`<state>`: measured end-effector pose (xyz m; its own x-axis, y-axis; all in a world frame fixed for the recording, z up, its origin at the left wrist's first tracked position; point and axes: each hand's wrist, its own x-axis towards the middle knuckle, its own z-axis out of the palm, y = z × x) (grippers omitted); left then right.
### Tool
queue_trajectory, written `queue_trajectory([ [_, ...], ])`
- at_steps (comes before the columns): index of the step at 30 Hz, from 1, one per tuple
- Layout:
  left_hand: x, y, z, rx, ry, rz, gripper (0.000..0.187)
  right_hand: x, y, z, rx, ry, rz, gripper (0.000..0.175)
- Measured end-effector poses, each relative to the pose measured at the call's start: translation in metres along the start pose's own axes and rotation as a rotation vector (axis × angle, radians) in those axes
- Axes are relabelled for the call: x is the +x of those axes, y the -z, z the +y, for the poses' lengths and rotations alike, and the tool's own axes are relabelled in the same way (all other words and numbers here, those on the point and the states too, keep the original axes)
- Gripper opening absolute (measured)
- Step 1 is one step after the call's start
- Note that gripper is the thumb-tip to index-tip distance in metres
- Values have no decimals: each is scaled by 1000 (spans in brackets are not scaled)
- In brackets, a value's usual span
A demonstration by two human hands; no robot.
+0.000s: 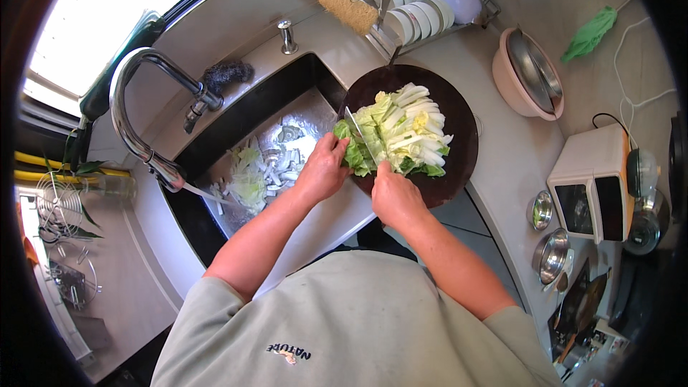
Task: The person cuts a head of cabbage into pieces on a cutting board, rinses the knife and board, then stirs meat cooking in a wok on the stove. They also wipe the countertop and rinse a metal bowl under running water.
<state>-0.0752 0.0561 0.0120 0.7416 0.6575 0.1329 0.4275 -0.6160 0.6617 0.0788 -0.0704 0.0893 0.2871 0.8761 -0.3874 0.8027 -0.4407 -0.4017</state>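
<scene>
A round dark chopping board (462, 118) lies at the sink's right corner. On it is a pile of cut napa cabbage (416, 129), pale ribs and green leaf. My right hand (396, 193) grips the handle of a knife (361, 131), whose blade stands across the cabbage near the pile's left end. To the left of the blade, my left hand (323, 167) holds the leafy end of the cabbage (353, 153), fingers curled on it. Cut cabbage pieces (250, 174) lie in the sink (314, 99), where water runs from the chrome faucet (161, 164).
A dish rack (381, 45) with white bowls and a hanging loofah (348, 9) stand behind the board. To the right are a pink basin (502, 72) with metal bowls, a small white oven-like appliance (575, 156) and steel bowls (552, 255). A soap dispenser (287, 37) stands behind the sink.
</scene>
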Motion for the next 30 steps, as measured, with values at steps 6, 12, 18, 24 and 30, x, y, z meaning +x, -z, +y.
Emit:
queue_trajectory([
  [6, -9, -7, -2, -15, -119, 10, 41, 22, -8, 0, 21, -7, 62, 22],
  [12, -28, -9, 12, -218, 298, 158, 68, -22, 15, 24, 152, 109, 354, 23],
  [18, 4, -3, 53, 103, 80, -2, 126, -33, 53, 103, -191, -258, 501, 16],
  [24, 47, -15, 87, 440, 133, -272, 137, -2, 26, 118, -271, -240, 384, 21],
  [30, 43, -20, 73, 231, 50, -89, 119, -2, 10, 75, -154, -111, 375, 18],
])
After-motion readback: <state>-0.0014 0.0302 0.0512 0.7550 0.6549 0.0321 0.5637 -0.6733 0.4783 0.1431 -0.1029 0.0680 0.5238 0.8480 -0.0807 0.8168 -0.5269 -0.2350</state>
